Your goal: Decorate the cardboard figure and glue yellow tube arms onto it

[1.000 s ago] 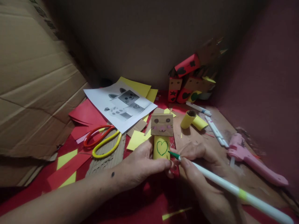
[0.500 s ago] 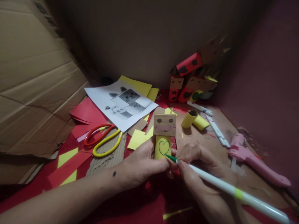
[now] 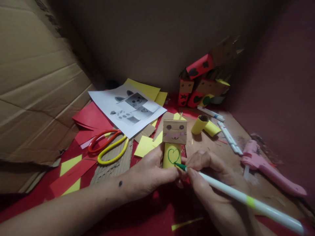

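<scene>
Right hand point(image 3: 219, 200) in pen grip, marker point(image 3: 265, 209) aslant

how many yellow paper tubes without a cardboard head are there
2: one yellow paper tube, open end up, right of the yellow-bodied cardboard figure; another tube lies at its right. More may hide among the red-and-brown figures at the back.

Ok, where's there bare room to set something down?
The red surface between the left hand and yellow strip looks bare. The brown board between the pink glue gun and the held marker looks free, save faint smudges. It is crowded at left, with scissors and red paper, and at back right, with piled figures.
</scene>
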Action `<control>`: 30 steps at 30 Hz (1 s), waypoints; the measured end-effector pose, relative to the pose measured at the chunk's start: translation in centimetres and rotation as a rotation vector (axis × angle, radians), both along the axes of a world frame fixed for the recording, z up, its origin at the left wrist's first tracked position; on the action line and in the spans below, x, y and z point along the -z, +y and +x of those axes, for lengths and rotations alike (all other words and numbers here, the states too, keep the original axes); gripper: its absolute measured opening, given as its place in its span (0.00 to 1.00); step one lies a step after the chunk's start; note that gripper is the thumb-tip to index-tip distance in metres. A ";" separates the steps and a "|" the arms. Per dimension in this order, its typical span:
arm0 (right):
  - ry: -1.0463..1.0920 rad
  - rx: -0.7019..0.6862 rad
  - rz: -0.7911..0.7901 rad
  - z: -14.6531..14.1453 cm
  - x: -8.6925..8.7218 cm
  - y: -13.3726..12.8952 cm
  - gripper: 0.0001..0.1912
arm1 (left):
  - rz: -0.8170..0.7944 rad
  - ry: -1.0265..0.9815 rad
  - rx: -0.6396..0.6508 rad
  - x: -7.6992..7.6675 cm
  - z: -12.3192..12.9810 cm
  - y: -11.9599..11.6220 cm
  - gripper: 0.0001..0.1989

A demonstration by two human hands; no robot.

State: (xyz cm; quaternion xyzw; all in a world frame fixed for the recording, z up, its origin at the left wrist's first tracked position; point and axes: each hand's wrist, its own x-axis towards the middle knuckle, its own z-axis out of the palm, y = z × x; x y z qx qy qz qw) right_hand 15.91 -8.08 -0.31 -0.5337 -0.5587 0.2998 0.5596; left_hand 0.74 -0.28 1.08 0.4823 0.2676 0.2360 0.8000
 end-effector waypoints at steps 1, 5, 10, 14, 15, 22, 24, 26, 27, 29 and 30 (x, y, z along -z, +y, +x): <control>-0.003 0.004 0.002 0.0 0.0 0.0 0.08 | -0.006 -0.005 0.003 -0.1 0.0 0.0 0.15; 0.030 0.013 -0.017 0.0 -0.2 -0.1 0.07 | -0.019 0.005 0.009 -0.3 0.0 -0.2 0.15; 0.100 0.070 -0.048 -0.3 -0.5 0.1 0.07 | -0.011 0.011 0.014 -0.3 -0.1 -0.1 0.15; 0.091 0.072 -0.053 -0.3 -0.6 0.0 0.06 | -0.011 0.018 0.008 -0.2 -0.2 -0.1 0.16; 0.088 0.067 -0.046 -0.2 -0.5 0.0 0.06 | -0.015 0.021 0.006 -0.1 -0.3 -0.2 0.16; 0.120 0.012 -0.058 0.2 -0.1 -0.2 0.06 | 0.002 -0.004 0.025 0.1 -0.4 -0.2 0.11; 0.116 0.009 -0.032 0.2 -0.1 -0.2 0.06 | -0.001 -0.008 0.031 0.2 -0.4 -0.2 0.11; 0.094 0.004 0.009 0.2 -0.3 -0.1 0.07 | -0.009 -0.002 0.026 0.1 -0.4 -0.2 0.10; 0.079 0.006 0.030 0.2 -0.4 0.0 0.08 | -0.015 0.001 0.022 0.1 -0.4 -0.2 0.11; 0.056 0.021 0.053 0.1 -0.5 0.1 0.09 | -0.017 -0.001 0.017 0.0 -0.4 -0.3 0.11; 0.053 0.028 0.057 0.0 -0.5 0.2 0.10 | -0.014 -0.001 0.020 0.0 -0.3 -0.3 0.11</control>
